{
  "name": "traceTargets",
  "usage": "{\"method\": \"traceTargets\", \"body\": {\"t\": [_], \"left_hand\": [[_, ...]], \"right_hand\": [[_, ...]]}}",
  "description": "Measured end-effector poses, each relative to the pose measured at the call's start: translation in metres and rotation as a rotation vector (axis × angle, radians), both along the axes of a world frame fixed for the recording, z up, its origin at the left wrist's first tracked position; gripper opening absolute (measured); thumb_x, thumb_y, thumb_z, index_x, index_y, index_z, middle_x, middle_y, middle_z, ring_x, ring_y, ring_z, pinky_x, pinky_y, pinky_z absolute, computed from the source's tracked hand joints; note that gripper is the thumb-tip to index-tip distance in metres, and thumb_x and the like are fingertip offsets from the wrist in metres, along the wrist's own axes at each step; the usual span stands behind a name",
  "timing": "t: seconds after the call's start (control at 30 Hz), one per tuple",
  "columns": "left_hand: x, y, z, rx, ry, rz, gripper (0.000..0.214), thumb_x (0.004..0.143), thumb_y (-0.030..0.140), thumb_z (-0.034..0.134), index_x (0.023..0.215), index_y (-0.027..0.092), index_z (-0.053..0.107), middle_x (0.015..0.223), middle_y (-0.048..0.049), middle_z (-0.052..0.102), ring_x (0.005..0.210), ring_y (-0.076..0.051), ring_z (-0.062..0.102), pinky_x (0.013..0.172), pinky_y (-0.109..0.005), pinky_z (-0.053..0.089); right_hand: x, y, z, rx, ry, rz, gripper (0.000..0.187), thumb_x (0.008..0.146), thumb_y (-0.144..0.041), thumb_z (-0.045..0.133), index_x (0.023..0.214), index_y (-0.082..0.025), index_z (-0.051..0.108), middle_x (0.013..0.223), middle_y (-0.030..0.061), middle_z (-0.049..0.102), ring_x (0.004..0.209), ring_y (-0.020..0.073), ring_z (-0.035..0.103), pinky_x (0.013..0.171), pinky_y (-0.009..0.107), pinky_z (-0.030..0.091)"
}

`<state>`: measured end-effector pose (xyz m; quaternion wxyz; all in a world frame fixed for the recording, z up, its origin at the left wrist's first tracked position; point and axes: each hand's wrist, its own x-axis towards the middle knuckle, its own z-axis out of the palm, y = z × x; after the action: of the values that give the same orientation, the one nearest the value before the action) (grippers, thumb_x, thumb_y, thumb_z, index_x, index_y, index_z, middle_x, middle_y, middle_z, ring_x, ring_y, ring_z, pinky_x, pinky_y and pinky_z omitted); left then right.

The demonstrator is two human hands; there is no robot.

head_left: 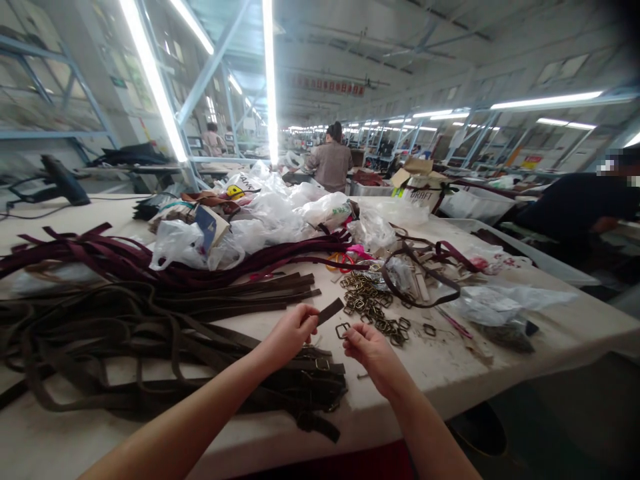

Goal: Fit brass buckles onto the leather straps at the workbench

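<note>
Pinched in my left hand is the end of a dark brown strap, its tip pointing right. My right hand grips a brass-coloured metal buckle between thumb and fingertips, just below the strap's tip and apart from it. Beyond my right hand lies a heap of similar buckles. Long brown straps spread in a tangle across the left of the table. Under my left forearm, a bundle of straps carries a few buckles at its ends.
Maroon straps lie behind the brown ones. White plastic bags are piled at the table's back. A clear bag sits on the right. A hot-air tool stands far left. Two people work beyond, one seated, another at right.
</note>
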<state>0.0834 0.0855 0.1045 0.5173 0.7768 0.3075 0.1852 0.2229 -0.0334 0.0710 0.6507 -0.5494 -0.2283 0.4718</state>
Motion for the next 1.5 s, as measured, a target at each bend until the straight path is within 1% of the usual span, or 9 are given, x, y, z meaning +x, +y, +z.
{"method": "traceTargets", "body": {"t": [0.2, 0.4, 0.53, 0.7, 0.8, 0.87, 0.93, 1.13, 1.5], "left_hand": [[-0.009, -0.009, 0.011, 0.167, 0.071, -0.030, 0.022, 0.070, 0.035, 0.058, 0.079, 0.015, 0.058, 0.069, 0.0019, 0.058, 0.064, -0.013, 0.050, 0.057, -0.022, 0.036], [-0.023, -0.019, 0.006, 0.677, 0.167, -0.072, 0.006, 0.074, 0.016, 0.054, 0.078, 0.018, 0.058, 0.080, -0.0010, 0.059, 0.075, -0.016, 0.051, 0.068, -0.026, 0.036], [-0.027, -0.026, 0.000, 0.837, 0.233, -0.192, 0.014, 0.075, 0.012, 0.053, 0.085, 0.021, 0.057, 0.084, -0.0011, 0.059, 0.080, -0.017, 0.052, 0.073, -0.029, 0.034], [-0.028, -0.029, 0.009, 0.681, 0.241, -0.234, 0.027, 0.075, 0.033, 0.058, 0.098, 0.021, 0.052, 0.090, -0.0017, 0.060, 0.081, -0.018, 0.053, 0.073, -0.029, 0.036], [-0.028, -0.023, 0.016, 0.483, 0.247, -0.152, 0.028, 0.083, 0.042, 0.041, 0.098, 0.021, 0.050, 0.082, -0.0007, 0.059, 0.073, -0.017, 0.053, 0.066, -0.027, 0.036], [-0.028, -0.017, 0.017, 0.371, 0.259, -0.152, 0.032, 0.087, 0.044, 0.030, 0.089, 0.020, 0.051, 0.075, 0.0004, 0.058, 0.069, -0.015, 0.052, 0.062, -0.025, 0.035], [-0.027, -0.012, 0.015, 0.320, 0.299, -0.190, 0.035, 0.084, 0.049, 0.033, 0.084, 0.019, 0.051, 0.073, 0.0007, 0.057, 0.066, -0.015, 0.051, 0.059, -0.024, 0.033], [-0.024, -0.011, 0.008, 0.355, 0.330, -0.176, 0.048, 0.084, 0.055, 0.026, 0.073, 0.018, 0.056, 0.066, 0.0002, 0.056, 0.062, -0.015, 0.048, 0.054, -0.024, 0.028], [-0.026, -0.006, 0.000, -0.006, 0.154, -0.275, 0.046, 0.081, 0.053, 0.036, 0.074, 0.014, 0.059, 0.061, 0.0028, 0.047, 0.057, -0.010, 0.039, 0.051, -0.021, 0.028]], "right_hand": [[-0.031, 0.009, 0.015, 0.097, 0.108, 0.081, 0.031, 0.060, -0.032, 0.074, 0.077, -0.015, 0.054, 0.073, -0.0010, 0.056, 0.064, 0.0086, 0.053, 0.064, 0.021, 0.043], [-0.038, 0.010, 0.011, 0.011, 0.203, 0.083, 0.037, 0.063, -0.042, 0.069, 0.083, -0.016, 0.053, 0.070, -0.0017, 0.056, 0.054, 0.0082, 0.051, 0.050, 0.020, 0.041], [-0.036, 0.003, 0.007, -0.003, 0.184, 0.146, 0.035, 0.067, -0.045, 0.066, 0.079, -0.015, 0.053, 0.063, -0.0020, 0.055, 0.049, 0.0070, 0.047, 0.043, 0.018, 0.033], [-0.030, -0.002, 0.004, -0.001, 0.002, 0.002, 0.036, 0.063, -0.041, 0.070, 0.083, -0.015, 0.055, 0.067, -0.0019, 0.056, 0.053, 0.0083, 0.050, 0.047, 0.019, 0.037], [-0.027, -0.004, 0.010, 0.037, -0.092, -0.085, 0.037, 0.064, -0.043, 0.069, 0.082, -0.015, 0.057, 0.065, -0.0020, 0.054, 0.053, 0.0097, 0.051, 0.045, 0.020, 0.039], [-0.027, -0.006, 0.017, 0.066, -0.034, -0.106, 0.036, 0.062, -0.043, 0.071, 0.082, -0.015, 0.057, 0.066, -0.0024, 0.054, 0.053, 0.0090, 0.051, 0.045, 0.019, 0.040], [-0.027, -0.007, 0.023, 0.087, 0.077, -0.109, 0.036, 0.061, -0.040, 0.073, 0.081, -0.016, 0.057, 0.065, -0.0034, 0.054, 0.052, 0.0072, 0.050, 0.046, 0.018, 0.041], [-0.030, -0.008, 0.025, 0.091, 0.340, -0.075, 0.034, 0.056, -0.032, 0.078, 0.079, -0.017, 0.057, 0.065, -0.0039, 0.055, 0.050, 0.0048, 0.050, 0.044, 0.014, 0.043], [-0.034, -0.007, 0.018, 0.105, 0.529, 0.014, 0.025, 0.063, -0.022, 0.075, 0.081, -0.017, 0.057, 0.066, -0.0026, 0.057, 0.050, 0.0037, 0.050, 0.045, 0.012, 0.045]]}}
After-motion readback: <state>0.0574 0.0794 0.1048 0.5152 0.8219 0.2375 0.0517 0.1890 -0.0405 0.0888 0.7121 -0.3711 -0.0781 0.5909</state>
